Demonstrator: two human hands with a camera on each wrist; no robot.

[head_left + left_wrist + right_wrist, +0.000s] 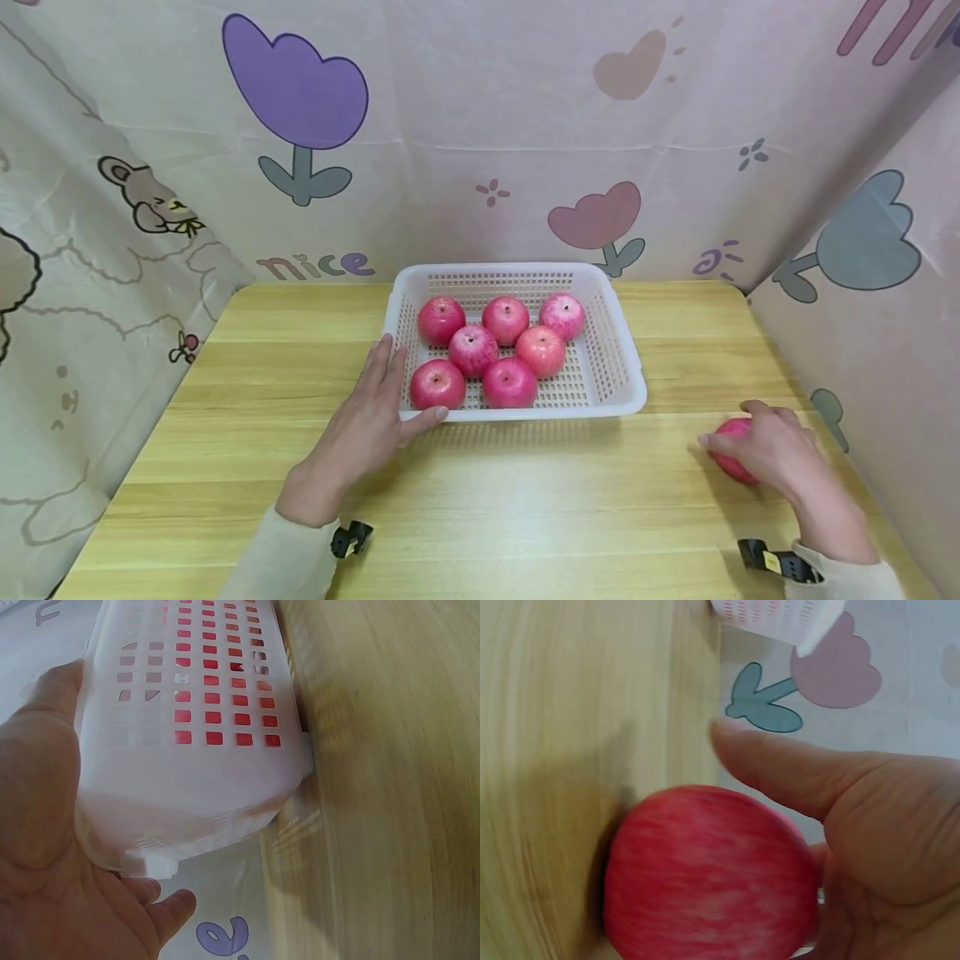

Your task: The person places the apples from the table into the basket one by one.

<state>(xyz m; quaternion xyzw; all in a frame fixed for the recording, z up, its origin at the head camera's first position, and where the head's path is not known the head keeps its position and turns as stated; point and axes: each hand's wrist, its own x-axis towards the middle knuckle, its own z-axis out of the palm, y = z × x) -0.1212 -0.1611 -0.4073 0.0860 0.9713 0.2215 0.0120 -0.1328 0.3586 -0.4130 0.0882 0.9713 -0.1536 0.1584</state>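
My left hand (367,421) rests at the near left corner of a white plastic basket (633,375). Its fingers lie nearly straight along the left rim, and the thumb reaches over the front rim. In the left wrist view the palm is against the basket's wall (187,772). Several pink-red apples (510,383) sit inside. At the right of the table, my right hand (780,450) is over a single red apple (731,467) on the wood. In the right wrist view the thumb stands apart from this apple (712,877); the other fingers are mostly hidden.
The light wooden table (480,508) ends at the back against a hanging cloth (450,100) printed with flowers and hearts. More cloth hangs on the left and right sides. Black straps (780,562) with small devices circle both wrists.
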